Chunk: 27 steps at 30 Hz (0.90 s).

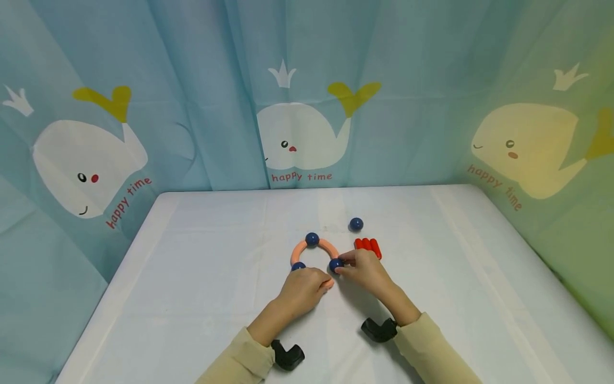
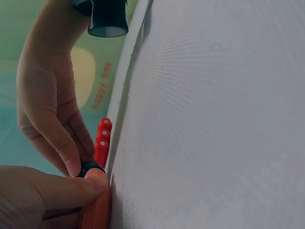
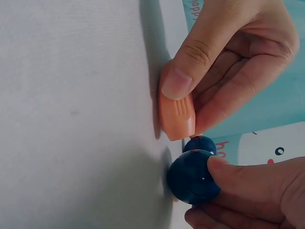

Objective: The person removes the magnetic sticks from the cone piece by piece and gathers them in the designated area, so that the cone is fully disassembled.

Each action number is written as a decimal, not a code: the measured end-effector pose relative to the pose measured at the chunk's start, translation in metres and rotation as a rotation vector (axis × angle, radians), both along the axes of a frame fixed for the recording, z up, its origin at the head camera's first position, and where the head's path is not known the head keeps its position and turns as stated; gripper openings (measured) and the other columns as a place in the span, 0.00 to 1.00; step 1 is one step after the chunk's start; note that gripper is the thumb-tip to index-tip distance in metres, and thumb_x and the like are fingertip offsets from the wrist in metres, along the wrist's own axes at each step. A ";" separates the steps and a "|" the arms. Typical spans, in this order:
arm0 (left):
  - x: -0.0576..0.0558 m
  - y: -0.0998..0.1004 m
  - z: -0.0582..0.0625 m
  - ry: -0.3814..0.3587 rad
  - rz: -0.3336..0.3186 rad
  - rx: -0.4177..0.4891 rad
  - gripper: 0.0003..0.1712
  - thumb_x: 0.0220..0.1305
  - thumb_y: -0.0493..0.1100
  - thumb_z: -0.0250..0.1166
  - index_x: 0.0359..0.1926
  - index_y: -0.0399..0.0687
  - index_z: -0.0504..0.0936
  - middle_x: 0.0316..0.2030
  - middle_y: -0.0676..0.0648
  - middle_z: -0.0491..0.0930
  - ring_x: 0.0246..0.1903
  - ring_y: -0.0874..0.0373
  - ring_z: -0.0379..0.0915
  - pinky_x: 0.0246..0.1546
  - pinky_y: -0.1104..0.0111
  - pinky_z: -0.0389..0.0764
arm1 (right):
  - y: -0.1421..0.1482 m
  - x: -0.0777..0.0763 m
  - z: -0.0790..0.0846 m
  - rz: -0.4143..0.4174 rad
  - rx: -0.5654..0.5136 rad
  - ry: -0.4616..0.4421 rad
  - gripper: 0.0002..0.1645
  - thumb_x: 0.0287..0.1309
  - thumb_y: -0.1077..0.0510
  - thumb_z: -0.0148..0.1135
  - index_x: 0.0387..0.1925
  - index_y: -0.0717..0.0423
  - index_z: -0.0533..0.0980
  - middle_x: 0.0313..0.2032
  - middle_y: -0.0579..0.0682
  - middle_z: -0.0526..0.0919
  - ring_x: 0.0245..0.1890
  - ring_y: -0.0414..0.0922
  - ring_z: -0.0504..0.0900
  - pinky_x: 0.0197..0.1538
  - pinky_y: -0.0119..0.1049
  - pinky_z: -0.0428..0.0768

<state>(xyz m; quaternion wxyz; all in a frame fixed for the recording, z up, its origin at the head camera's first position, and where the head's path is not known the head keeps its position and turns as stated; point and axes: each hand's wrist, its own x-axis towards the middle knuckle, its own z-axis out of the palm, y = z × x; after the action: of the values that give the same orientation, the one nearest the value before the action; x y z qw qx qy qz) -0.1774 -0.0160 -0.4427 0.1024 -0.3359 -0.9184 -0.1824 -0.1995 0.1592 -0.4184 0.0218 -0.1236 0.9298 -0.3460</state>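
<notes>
- The left hand (image 1: 303, 289) rests on the desk (image 1: 192, 277), fingers curled round a short peach piece (image 3: 177, 114); the right wrist view shows the thumb pressing on its top and the fingers wrapped beneath.
- The right hand (image 1: 365, 268) pinches a dark blue ball (image 1: 336, 263) between thumb and fingertips, just beside the end of the peach piece; in the right wrist view ball and piece sit very close, though whether they touch cannot be told.
- That ball sits at the right end of a peach arc (image 1: 325, 245) lying flat near the middle of the desk.
- A second blue ball (image 1: 312, 239) sits at the top of the arc, and a third (image 1: 298, 265) at its left end, just above the left hand's knuckles.
- A fourth blue ball (image 1: 356, 224) lies loose on the desk, apart from the arc, up and to the right.
- A cluster of red rods (image 1: 368, 246) lies side by side just behind the right hand; the left wrist view shows their round ends in a row.
- Both arms wear beige sleeves (image 1: 240, 362), with a black camera mount (image 1: 287, 356) at each wrist.
- A white cloth covers the desk; a blue curtain (image 1: 216, 80) printed with whales hangs behind it.
</notes>
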 end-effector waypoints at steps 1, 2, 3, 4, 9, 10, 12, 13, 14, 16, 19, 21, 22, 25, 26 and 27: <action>-0.001 -0.001 0.000 0.008 -0.012 0.013 0.07 0.60 0.44 0.63 0.26 0.52 0.82 0.21 0.58 0.75 0.21 0.69 0.66 0.21 0.76 0.67 | 0.001 0.000 0.000 0.001 0.000 0.022 0.15 0.46 0.62 0.70 0.38 0.64 0.82 0.35 0.53 0.84 0.37 0.49 0.80 0.40 0.43 0.79; -0.002 -0.002 0.000 0.014 -0.027 0.031 0.07 0.60 0.44 0.63 0.26 0.51 0.81 0.21 0.58 0.74 0.21 0.68 0.66 0.21 0.75 0.67 | 0.001 0.001 0.001 -0.001 -0.004 0.047 0.15 0.45 0.62 0.71 0.38 0.64 0.82 0.36 0.54 0.84 0.38 0.50 0.80 0.41 0.45 0.79; -0.004 -0.004 0.001 0.024 -0.042 0.049 0.07 0.60 0.44 0.64 0.25 0.51 0.80 0.22 0.57 0.76 0.22 0.68 0.68 0.24 0.75 0.69 | 0.001 0.002 0.002 -0.003 -0.007 0.075 0.16 0.45 0.61 0.71 0.38 0.64 0.82 0.37 0.54 0.84 0.39 0.51 0.80 0.42 0.46 0.79; -0.006 -0.006 0.002 0.027 -0.057 0.069 0.07 0.59 0.43 0.64 0.25 0.50 0.80 0.23 0.57 0.77 0.23 0.67 0.69 0.24 0.74 0.70 | 0.001 0.003 0.003 0.000 -0.011 0.105 0.16 0.44 0.62 0.71 0.38 0.64 0.82 0.37 0.55 0.83 0.40 0.52 0.80 0.43 0.47 0.78; -0.016 -0.028 0.011 -0.051 -0.074 0.090 0.12 0.56 0.39 0.65 0.42 0.43 0.83 0.42 0.51 0.81 0.42 0.61 0.77 0.41 0.68 0.76 | -0.001 0.008 0.007 0.067 -0.045 0.159 0.16 0.43 0.63 0.72 0.38 0.65 0.82 0.37 0.54 0.83 0.39 0.51 0.81 0.42 0.45 0.79; -0.017 -0.033 0.012 -0.090 -0.068 0.083 0.16 0.55 0.39 0.65 0.46 0.42 0.82 0.45 0.51 0.80 0.44 0.59 0.76 0.43 0.67 0.76 | -0.002 0.008 0.008 0.087 -0.048 0.154 0.16 0.43 0.63 0.72 0.38 0.65 0.82 0.37 0.54 0.83 0.39 0.50 0.80 0.42 0.45 0.79; -0.021 -0.042 0.014 -0.165 -0.051 0.073 0.21 0.56 0.42 0.66 0.52 0.42 0.79 0.49 0.49 0.78 0.49 0.57 0.74 0.48 0.65 0.74 | -0.004 0.010 0.009 0.125 -0.056 0.140 0.16 0.43 0.64 0.71 0.38 0.65 0.82 0.37 0.53 0.84 0.39 0.50 0.81 0.43 0.44 0.79; -0.023 -0.046 0.015 -0.200 -0.043 0.075 0.22 0.56 0.42 0.66 0.52 0.42 0.79 0.50 0.49 0.78 0.50 0.56 0.73 0.49 0.64 0.74 | -0.006 0.011 0.010 0.135 -0.062 0.132 0.16 0.43 0.64 0.71 0.38 0.64 0.82 0.37 0.53 0.84 0.39 0.49 0.80 0.43 0.44 0.79; -0.024 -0.050 0.016 -0.234 -0.034 0.079 0.23 0.56 0.43 0.67 0.53 0.42 0.78 0.50 0.49 0.78 0.51 0.55 0.72 0.50 0.63 0.73 | -0.007 0.011 0.010 0.143 -0.062 0.135 0.15 0.43 0.65 0.71 0.38 0.64 0.82 0.36 0.52 0.84 0.39 0.49 0.80 0.43 0.44 0.79; -0.027 -0.056 0.017 -0.282 -0.021 0.095 0.23 0.55 0.44 0.68 0.53 0.42 0.79 0.49 0.49 0.78 0.50 0.55 0.73 0.49 0.63 0.73 | -0.008 0.012 0.011 0.143 -0.067 0.146 0.15 0.43 0.65 0.71 0.37 0.63 0.82 0.36 0.52 0.83 0.39 0.48 0.81 0.43 0.43 0.79; -0.029 -0.062 0.019 -0.328 -0.018 0.115 0.23 0.53 0.43 0.69 0.52 0.43 0.79 0.48 0.49 0.79 0.50 0.54 0.73 0.50 0.62 0.73 | -0.009 0.014 0.011 0.147 -0.075 0.155 0.15 0.43 0.66 0.71 0.37 0.63 0.82 0.36 0.51 0.83 0.39 0.48 0.81 0.43 0.43 0.79; -0.031 -0.065 0.020 -0.346 -0.033 0.125 0.23 0.52 0.42 0.70 0.51 0.43 0.80 0.48 0.49 0.79 0.50 0.55 0.73 0.50 0.62 0.72 | -0.010 0.015 0.011 0.170 -0.080 0.156 0.14 0.43 0.66 0.71 0.37 0.64 0.82 0.35 0.52 0.83 0.37 0.48 0.81 0.43 0.43 0.79; -0.031 -0.065 0.020 -0.352 -0.044 0.127 0.23 0.52 0.41 0.70 0.51 0.42 0.80 0.47 0.49 0.79 0.50 0.55 0.73 0.50 0.62 0.72 | -0.010 0.016 0.010 0.188 -0.081 0.154 0.14 0.43 0.67 0.70 0.37 0.64 0.82 0.35 0.53 0.83 0.37 0.48 0.81 0.42 0.43 0.79; -0.032 -0.067 0.019 -0.349 -0.087 0.130 0.22 0.51 0.39 0.70 0.50 0.41 0.80 0.47 0.48 0.79 0.50 0.54 0.73 0.51 0.62 0.72 | -0.014 0.018 0.008 0.265 -0.070 0.153 0.12 0.45 0.68 0.69 0.36 0.65 0.81 0.34 0.54 0.83 0.35 0.49 0.81 0.41 0.42 0.79; -0.032 -0.067 0.018 -0.345 -0.097 0.126 0.22 0.51 0.39 0.70 0.50 0.40 0.80 0.47 0.48 0.79 0.49 0.55 0.73 0.51 0.62 0.72 | -0.015 0.019 0.006 0.292 -0.064 0.154 0.11 0.45 0.68 0.69 0.35 0.65 0.81 0.34 0.53 0.83 0.35 0.49 0.81 0.41 0.41 0.79; -0.032 -0.066 0.017 -0.342 -0.105 0.122 0.22 0.51 0.39 0.70 0.50 0.40 0.80 0.47 0.48 0.79 0.49 0.55 0.73 0.51 0.62 0.72 | -0.017 0.019 0.006 0.325 -0.058 0.159 0.11 0.45 0.69 0.68 0.35 0.65 0.81 0.33 0.53 0.83 0.34 0.48 0.81 0.40 0.41 0.79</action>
<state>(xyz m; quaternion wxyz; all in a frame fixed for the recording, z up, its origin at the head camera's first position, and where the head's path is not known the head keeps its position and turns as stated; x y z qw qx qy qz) -0.2097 -0.0825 -0.4253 -0.0446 -0.3406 -0.8909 -0.2972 -0.1803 0.1424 -0.4128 0.0001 -0.2996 0.8860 -0.3540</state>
